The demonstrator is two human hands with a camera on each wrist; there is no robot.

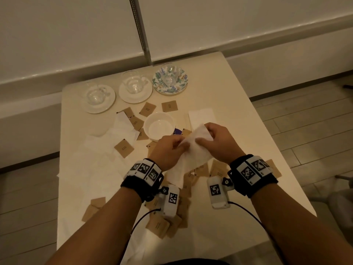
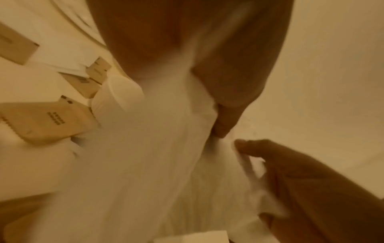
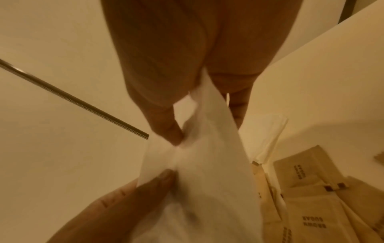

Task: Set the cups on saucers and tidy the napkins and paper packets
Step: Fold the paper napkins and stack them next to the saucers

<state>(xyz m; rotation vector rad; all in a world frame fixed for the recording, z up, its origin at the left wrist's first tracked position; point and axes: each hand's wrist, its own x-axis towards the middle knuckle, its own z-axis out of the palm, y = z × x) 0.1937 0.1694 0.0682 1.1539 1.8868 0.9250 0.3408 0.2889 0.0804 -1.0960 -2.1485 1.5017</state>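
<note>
Both hands hold one white napkin above the middle of the cream table. My left hand pinches its left edge and my right hand pinches its upper right part. In the left wrist view the napkin hangs below my palm. In the right wrist view the napkin is pinched between thumb and fingers. Three glass cups sit on saucers at the far edge: left, middle, and one on a floral saucer. Brown sugar packets lie scattered.
A white bowl stands just beyond my hands. A folded napkin stack lies to its right. More loose napkins cover the left side. Packets pile up under my wrists. The wall runs behind the table.
</note>
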